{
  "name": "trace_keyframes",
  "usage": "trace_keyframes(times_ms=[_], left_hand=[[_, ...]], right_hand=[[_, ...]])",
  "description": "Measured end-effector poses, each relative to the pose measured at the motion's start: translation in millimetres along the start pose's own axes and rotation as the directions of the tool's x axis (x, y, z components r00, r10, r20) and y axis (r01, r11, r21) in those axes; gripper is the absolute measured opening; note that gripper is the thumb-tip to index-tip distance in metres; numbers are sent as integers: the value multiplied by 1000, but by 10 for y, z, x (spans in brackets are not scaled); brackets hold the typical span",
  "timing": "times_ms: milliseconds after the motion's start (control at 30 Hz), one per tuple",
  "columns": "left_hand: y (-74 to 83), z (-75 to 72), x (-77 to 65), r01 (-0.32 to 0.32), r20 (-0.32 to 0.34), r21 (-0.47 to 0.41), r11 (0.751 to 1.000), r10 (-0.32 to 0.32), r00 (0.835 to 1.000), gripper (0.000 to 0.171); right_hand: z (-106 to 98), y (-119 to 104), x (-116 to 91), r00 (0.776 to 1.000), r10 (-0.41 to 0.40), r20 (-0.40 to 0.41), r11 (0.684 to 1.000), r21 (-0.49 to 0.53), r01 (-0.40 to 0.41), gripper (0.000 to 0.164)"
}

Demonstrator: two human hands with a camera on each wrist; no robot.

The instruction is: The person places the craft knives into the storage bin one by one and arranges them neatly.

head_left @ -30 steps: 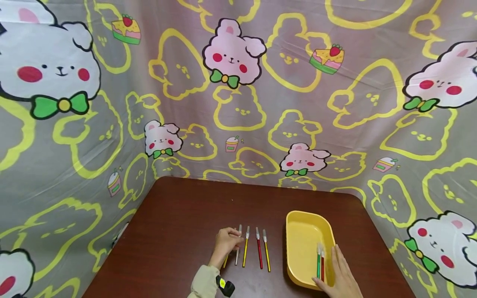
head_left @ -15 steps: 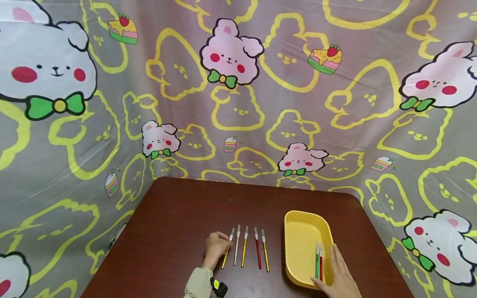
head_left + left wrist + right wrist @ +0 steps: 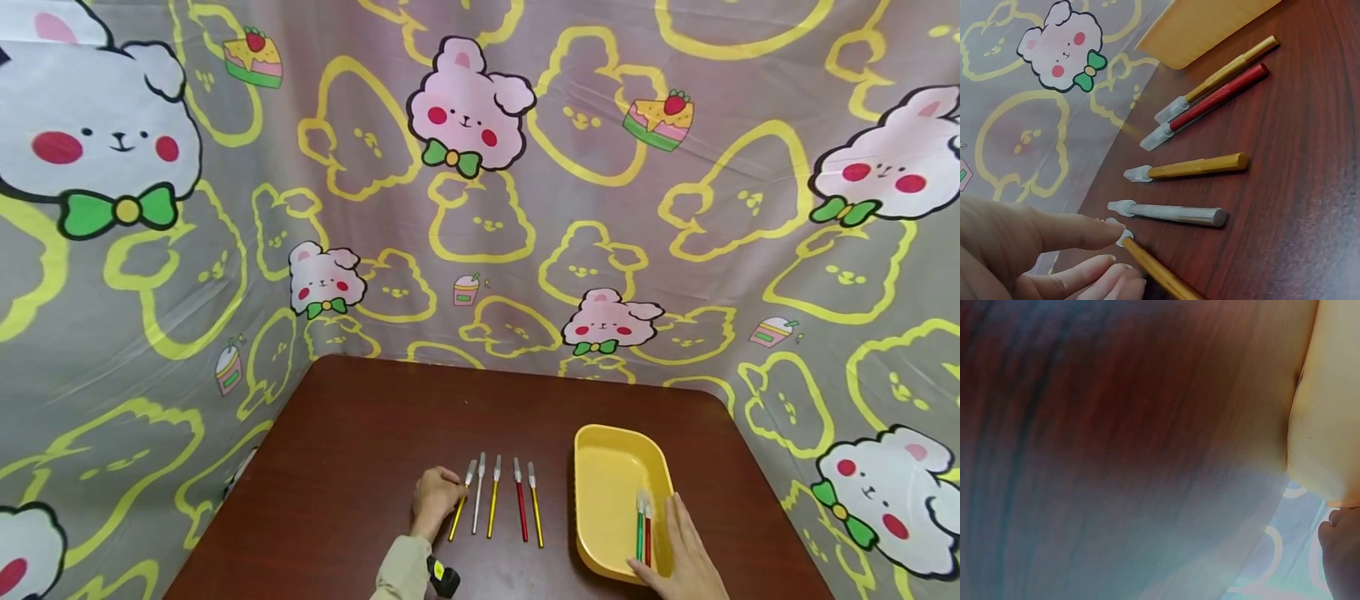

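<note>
My left hand point(image 3: 435, 500) is low over the table, its curled fingers at the leftmost gold craft knife point(image 3: 1157, 269). In the left wrist view one fingertip overlaps the base of its clear cap. A silver craft knife point(image 3: 1179, 213) lies just right of it, then another gold craft knife point(image 3: 1200, 168), a red craft knife point(image 3: 1222, 97) and a third gold one, all capped and pointing away. On the right, my right hand point(image 3: 690, 554) holds the side of a yellow plastic basin point(image 3: 600, 500), thumb over the rim. Inside lie a green craft knife point(image 3: 641, 533) and a dark red craft knife point(image 3: 648, 537).
The dark brown wooden table point(image 3: 375, 433) has rounded far corners. A grey curtain point(image 3: 510, 217) with cartoon rabbits surrounds it at the back and both sides. A black wrist camera point(image 3: 444, 579) sits on my left wrist by the sleeve.
My left hand has shifted left, from over the silver craft knife to the leftmost gold one, leaving the silver one uncovered. The right hand and basin hold their place.
</note>
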State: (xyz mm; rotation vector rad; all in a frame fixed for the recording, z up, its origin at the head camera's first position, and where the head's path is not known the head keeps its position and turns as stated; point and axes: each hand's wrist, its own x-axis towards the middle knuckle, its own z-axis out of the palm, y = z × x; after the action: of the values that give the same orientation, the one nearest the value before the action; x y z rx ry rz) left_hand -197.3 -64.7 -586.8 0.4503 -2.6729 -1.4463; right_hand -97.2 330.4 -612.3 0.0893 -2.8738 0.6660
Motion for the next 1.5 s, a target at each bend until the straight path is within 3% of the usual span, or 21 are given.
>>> trace_keyframes(times_ms=[433,733,967,1367,1500], left_hand=[[-61,120,-24,-79,-91,61,995,85,992,28],[-64,109,16,-55,-78,25,998,56,995,18],[-66,92,6,-116,-116,29,993,119,986,14],[-11,75,11,-85,-93,29,996,87,992,11],[79,69,27,-85,-67,-10,996,84,994,11]], right_hand=[[21,-12,-10,999,-19,-37,1000,-12,19,126],[17,-3,-5,999,-23,-42,1000,-11,23,127],[12,-15,-4,999,-11,-33,1000,-7,10,126],[-15,-16,-5,1000,12,16,1000,-2,-12,129],[-13,-15,-6,1000,12,18,1000,2,-12,128]])
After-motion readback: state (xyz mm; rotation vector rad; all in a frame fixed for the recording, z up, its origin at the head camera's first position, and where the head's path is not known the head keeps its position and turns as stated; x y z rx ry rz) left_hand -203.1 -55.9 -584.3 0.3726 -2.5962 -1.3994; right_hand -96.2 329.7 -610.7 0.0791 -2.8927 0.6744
